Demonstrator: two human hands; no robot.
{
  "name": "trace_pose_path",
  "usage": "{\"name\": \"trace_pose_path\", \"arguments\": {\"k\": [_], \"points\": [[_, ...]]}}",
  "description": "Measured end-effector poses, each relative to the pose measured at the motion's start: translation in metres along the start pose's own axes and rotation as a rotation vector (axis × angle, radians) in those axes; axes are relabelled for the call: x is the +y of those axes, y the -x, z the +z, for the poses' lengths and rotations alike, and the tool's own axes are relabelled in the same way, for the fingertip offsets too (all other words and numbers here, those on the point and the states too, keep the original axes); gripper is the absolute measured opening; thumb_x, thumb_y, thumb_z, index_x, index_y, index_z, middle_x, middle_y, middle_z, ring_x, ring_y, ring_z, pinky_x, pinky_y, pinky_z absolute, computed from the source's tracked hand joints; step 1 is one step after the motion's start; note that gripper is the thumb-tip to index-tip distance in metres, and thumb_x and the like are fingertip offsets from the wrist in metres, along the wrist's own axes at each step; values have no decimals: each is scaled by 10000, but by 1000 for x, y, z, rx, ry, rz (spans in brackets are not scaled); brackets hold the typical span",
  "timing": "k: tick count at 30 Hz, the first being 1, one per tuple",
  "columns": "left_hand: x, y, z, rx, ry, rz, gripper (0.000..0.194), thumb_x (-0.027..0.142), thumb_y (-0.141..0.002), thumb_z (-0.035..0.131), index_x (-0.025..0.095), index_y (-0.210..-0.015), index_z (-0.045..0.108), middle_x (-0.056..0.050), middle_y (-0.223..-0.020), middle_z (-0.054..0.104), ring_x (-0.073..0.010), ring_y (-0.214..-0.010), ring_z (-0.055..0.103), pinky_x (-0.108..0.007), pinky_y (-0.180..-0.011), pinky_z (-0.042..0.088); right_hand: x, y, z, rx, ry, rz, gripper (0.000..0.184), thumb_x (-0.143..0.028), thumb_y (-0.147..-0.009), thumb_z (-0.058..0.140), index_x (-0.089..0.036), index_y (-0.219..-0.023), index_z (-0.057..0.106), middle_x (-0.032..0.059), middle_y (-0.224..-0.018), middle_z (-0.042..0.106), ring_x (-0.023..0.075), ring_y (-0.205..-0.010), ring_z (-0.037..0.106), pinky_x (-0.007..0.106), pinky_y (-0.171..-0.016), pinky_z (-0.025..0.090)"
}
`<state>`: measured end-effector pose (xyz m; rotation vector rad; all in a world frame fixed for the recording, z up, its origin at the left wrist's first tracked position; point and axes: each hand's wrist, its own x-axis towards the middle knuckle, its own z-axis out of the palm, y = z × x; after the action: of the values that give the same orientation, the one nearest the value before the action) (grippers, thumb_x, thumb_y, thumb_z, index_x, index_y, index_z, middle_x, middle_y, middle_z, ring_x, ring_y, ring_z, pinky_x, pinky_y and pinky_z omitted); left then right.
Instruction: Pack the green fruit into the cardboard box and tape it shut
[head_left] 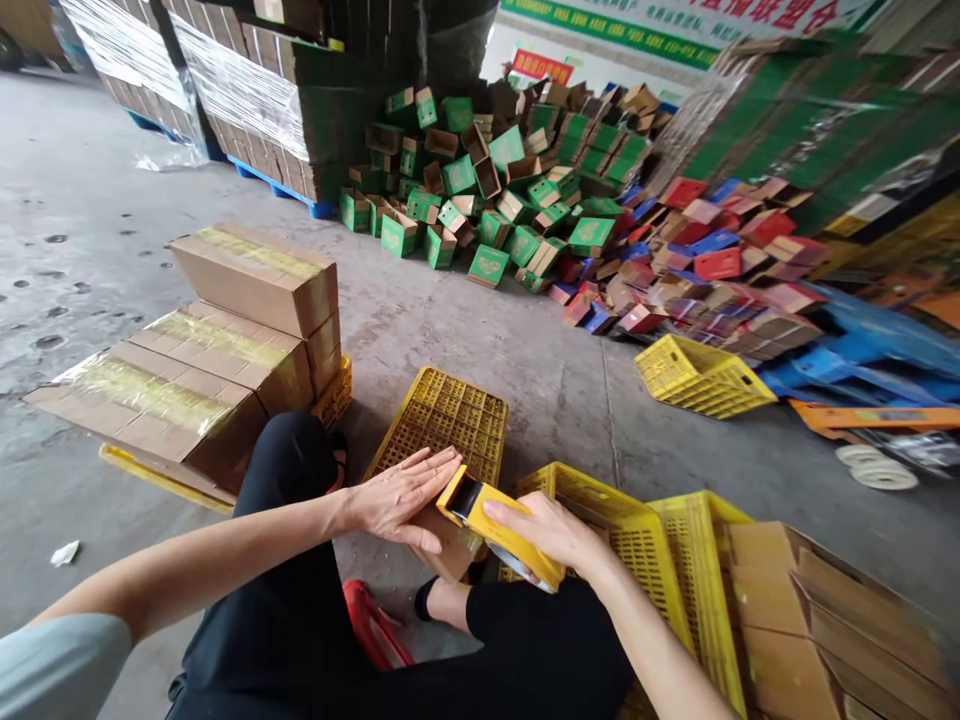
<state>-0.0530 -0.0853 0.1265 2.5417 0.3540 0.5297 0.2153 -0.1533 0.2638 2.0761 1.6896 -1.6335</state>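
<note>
My right hand [551,530] is closed round a yellow tape dispenser [480,505], its front end pressed against a small brown cardboard box [450,545] that rests on my lap. My left hand [401,495] lies flat on top of that box, fingers stretched out and together, right beside the dispenser's nose. The box is mostly hidden under both hands. I sit low, with black trousers filling the bottom of the view.
Sealed taped cartons [225,340] are stacked at left. Yellow plastic crates [442,415] lie ahead and at right [701,375]. Flat cardboard [817,610] fills the crate at bottom right. A heap of green, red and blue small boxes [540,190] lies behind. Wrapped pallets [240,90] stand at back left.
</note>
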Motion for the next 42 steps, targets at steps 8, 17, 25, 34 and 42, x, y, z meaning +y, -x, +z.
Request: {"name": "trace_pose_path", "arguments": {"k": [8, 17, 25, 34, 42], "points": [[5, -9, -4, -54, -114, 0, 1219, 891, -897, 498, 166, -1722, -30, -212, -1741, 222, -386, -1622, 211, -598, -1317, 31, 7, 18, 3, 8, -57, 81, 624, -805, -882, 535, -206, -726, 609, 43, -530, 665, 180, -431, 638, 231, -417, 476], [-3, 0, -2, -45, -132, -23, 1099, 842, -955, 460, 176, -1724, 45, -200, -1728, 270, -358, -1622, 229, -606, -1313, 27, 28, 34, 1, 11, -84, 78, 655, -856, -838, 551, -211, -743, 604, 29, -540, 663, 187, -456, 656, 232, -427, 482], [0, 2, -2, -41, -131, -34, 1101, 851, -952, 448, 172, -1724, 54, -197, -1732, 260, -353, -1626, 222, -606, -1310, -13, 28, 37, 6, 7, -103, 115, 698, -889, -805, 568, -194, -768, 621, 36, -523, 652, 176, -458, 648, 214, -430, 468], [13, 2, -5, -30, -131, -48, 1171, 900, -897, 475, 175, -1725, 76, -208, -1729, 268, -368, -1617, 246, -594, -1315, 24, 20, 55, 10, 44, -119, 126, 665, -869, -811, 569, -207, -764, 613, 16, -503, 633, 161, -421, 623, 205, -394, 448], [12, 6, -8, -41, -120, -57, 1162, 877, -916, 480, 170, -1725, 36, -206, -1731, 260, -369, -1621, 230, -611, -1309, -1, 40, 38, 27, 98, -76, 110, 621, -834, -844, 575, -217, -775, 588, 52, -538, 683, 203, -474, 687, 220, -423, 473]]}}
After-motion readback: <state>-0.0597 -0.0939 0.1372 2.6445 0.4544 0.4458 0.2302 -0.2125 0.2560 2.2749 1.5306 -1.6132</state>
